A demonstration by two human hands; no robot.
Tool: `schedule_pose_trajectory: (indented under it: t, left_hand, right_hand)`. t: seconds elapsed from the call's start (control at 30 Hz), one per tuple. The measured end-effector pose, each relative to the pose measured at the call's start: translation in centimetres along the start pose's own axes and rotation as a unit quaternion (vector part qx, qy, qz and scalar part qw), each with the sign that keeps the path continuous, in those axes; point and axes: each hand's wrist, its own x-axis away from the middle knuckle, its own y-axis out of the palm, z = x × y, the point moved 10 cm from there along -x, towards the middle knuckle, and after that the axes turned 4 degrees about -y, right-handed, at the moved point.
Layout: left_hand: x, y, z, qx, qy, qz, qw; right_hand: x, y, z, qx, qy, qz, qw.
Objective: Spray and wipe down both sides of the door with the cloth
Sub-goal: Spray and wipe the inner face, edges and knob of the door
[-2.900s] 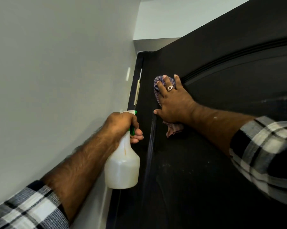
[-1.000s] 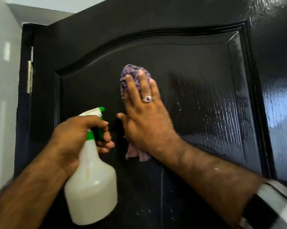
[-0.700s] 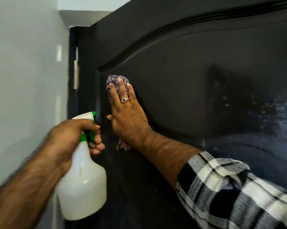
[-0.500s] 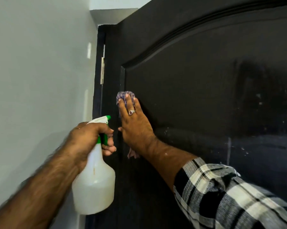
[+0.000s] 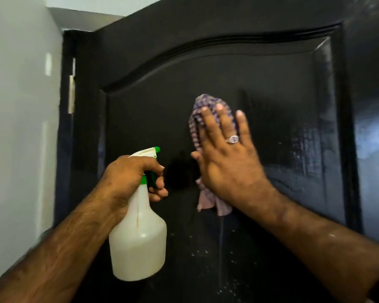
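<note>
Wiping door [image 5: 271, 73], bottle held ready.
Right hand [image 5: 230, 165] flat, fingers straight, pressing cloth [image 5: 197, 119] on panel centre; left hand [image 5: 129, 176] at 8 o'clock curled round bottle [image 5: 138, 243] neck. No readable label.

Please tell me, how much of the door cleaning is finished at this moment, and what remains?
Done: this face of the door has been sprayed; droplets and a drip line sit below the cloth. In hand: the right hand presses the checked cloth flat on the upper panel, while the left hand grips the spray bottle. Left: the droplet area below is unwiped, and the door's other side is not visible.
</note>
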Motion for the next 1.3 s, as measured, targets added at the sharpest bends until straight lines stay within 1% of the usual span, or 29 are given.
schedule_pose_trajectory:
  t: [0.1, 0.27, 0.33, 0.43, 0.5, 0.57, 0.67, 0.73, 0.83, 0.9, 1.03, 1.13, 1.2, 1.23, 1.3]
  left_hand:
    - [0.7, 5.5, 0.3, 0.016, -0.001, -0.066, 0.998]
    - [1.7, 14.2, 2.2, 0.035, 0.016, -0.178, 0.983]
    - [2.1, 17.0, 2.8, 0.041, 0.015, -0.212, 0.976]
    - [3.0, 20.1, 3.4, 0.041, 0.013, -0.246, 0.968]
    - [3.5, 21.8, 3.5, 0.031, 0.012, -0.264, 0.964]
    - [3.9, 22.9, 3.1, 0.027, 0.001, -0.275, 0.961]
    - [3.9, 24.2, 2.8, 0.023, 0.001, -0.303, 0.953]
    - [4.1, 25.0, 3.5, 0.021, 0.008, -0.332, 0.943]
    - [4.1, 26.0, 4.8, 0.029, 0.030, -0.349, 0.936]
    - [4.2, 26.2, 5.4, 0.033, 0.050, -0.349, 0.935]
    - [4.3, 26.8, 5.2, 0.033, 0.057, -0.353, 0.933]
    - [4.4, 27.6, 5.0, 0.034, 0.056, -0.355, 0.933]
    - [4.5, 28.0, 5.0, 0.034, 0.053, -0.357, 0.932]
    - [4.6, 28.2, 5.1, 0.034, 0.052, -0.357, 0.932]
    - [4.7, 28.6, 5.5, 0.036, 0.051, -0.358, 0.932]
  right_hand:
    - [3.7, -2.8, 6.8, 0.065, 0.055, -0.007, 0.996]
    - [9.3, -6.3, 14.3, 0.138, 0.114, -0.036, 0.983]
    - [11.1, -6.9, 15.6, 0.158, 0.114, -0.051, 0.979]
    - [12.1, -7.6, 16.0, 0.170, 0.088, -0.060, 0.980]
    - [12.1, -8.2, 16.5, 0.173, 0.090, -0.039, 0.980]
    - [11.6, -8.6, 17.9, 0.168, 0.115, -0.014, 0.979]
    - [9.1, -9.2, 22.1, 0.141, 0.176, 0.023, 0.974]
    - [6.1, -9.6, 24.3, 0.132, 0.186, 0.034, 0.973]
    - [2.8, -8.9, 24.2, 0.137, 0.162, 0.024, 0.977]
    - [3.3, -8.1, 21.9, 0.140, 0.131, 0.015, 0.981]
    - [10.4, -6.4, 17.0, 0.130, 0.094, -0.025, 0.987]
    - [15.6, -6.3, 15.6, 0.099, 0.074, -0.049, 0.991]
    - [16.8, -7.0, 16.1, 0.100, 0.063, -0.038, 0.992]
    - [16.7, -7.3, 17.0, 0.102, 0.073, -0.028, 0.992]
    - [15.1, -8.1, 20.2, 0.116, 0.124, 0.002, 0.985]
